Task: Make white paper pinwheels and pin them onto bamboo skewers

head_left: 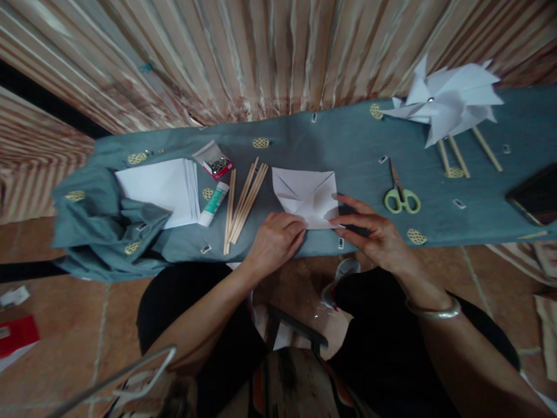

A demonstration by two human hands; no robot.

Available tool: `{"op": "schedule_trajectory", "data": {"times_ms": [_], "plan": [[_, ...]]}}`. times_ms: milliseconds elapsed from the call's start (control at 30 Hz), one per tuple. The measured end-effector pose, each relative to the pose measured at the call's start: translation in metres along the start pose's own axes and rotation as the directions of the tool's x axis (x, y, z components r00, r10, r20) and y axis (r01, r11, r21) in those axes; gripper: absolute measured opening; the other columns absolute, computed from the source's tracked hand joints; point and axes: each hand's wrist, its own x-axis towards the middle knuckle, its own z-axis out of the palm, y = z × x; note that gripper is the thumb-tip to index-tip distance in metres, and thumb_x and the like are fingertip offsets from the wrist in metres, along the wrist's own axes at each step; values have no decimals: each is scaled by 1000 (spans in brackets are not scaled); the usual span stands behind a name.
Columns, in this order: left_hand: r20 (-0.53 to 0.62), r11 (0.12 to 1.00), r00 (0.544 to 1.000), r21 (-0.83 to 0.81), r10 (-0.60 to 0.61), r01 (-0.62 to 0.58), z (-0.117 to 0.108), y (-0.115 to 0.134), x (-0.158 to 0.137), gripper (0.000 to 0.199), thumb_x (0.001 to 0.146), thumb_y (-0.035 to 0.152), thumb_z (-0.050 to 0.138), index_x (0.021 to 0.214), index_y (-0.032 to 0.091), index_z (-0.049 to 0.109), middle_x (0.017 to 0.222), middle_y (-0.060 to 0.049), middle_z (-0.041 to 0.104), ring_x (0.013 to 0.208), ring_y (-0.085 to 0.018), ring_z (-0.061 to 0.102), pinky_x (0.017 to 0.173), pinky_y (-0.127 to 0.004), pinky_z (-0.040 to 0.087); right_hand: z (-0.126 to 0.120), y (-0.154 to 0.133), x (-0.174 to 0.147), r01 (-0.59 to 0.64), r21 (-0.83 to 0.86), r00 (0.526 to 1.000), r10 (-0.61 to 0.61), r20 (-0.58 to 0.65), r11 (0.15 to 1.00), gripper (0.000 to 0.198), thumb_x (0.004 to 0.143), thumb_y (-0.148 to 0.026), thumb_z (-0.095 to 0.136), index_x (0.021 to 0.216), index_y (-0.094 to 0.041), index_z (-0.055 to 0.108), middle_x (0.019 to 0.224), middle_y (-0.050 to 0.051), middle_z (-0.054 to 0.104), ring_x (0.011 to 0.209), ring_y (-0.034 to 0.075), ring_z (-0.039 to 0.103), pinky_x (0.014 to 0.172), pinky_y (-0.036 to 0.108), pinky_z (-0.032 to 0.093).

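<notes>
A white square of paper with diagonal creases or cuts lies before me on the cloth-covered table. My left hand is closed at its lower left edge, fingers curled on the paper. At the lower right corner, my right hand holds the paper between thumb and fingers, the forefinger stretched along the right edge. Left of the paper lie several thin wooden sticks, a glue stick and an opened small box of metal pins. Green-handled scissors rest to the right.
A stack of white paper sits at the left, partly under bunched cloth. White paper pinwheels on wooden sticks lie at the back right. A dark flat object is at the right edge. A pleated curtain hangs behind the table.
</notes>
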Motion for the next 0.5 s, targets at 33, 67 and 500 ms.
{"op": "schedule_trajectory", "data": {"times_ms": [33, 67, 500], "plan": [[-2, 1000, 1000, 2, 9, -9, 0, 0, 0, 19, 97, 22, 51, 97, 15, 69, 99, -8, 74, 93, -19, 67, 83, -33, 49, 1, -1, 1, -7, 28, 1000, 7, -8, 1000, 15, 86, -27, 67, 97, -31, 77, 143, 2, 58, 133, 27, 54, 113, 52, 43], [-6, 1000, 1000, 6, 18, -18, 0, 1, 0, 19, 97, 21, 51, 97, 14, 69, 99, -8, 74, 93, -20, 67, 82, -34, 49, 1, -1, 3, -17, 54, 1000, 17, -15, 998, 13, 87, -28, 68, 95, -30, 77, 142, 2, 60, 131, 27, 56, 112, 51, 44], [-17, 997, 999, 62, 43, -42, -7, 0, 1, 22, 98, 23, 49, 107, 15, 68, 113, -10, 72, 107, -24, 62, 88, -38, 47, 16, 1, 30, -9, 62, 994, 16, -110, 998, 8, 85, -30, 71, 86, -27, 77, 132, 4, 67, 124, 27, 61, 109, 49, 46]]}}
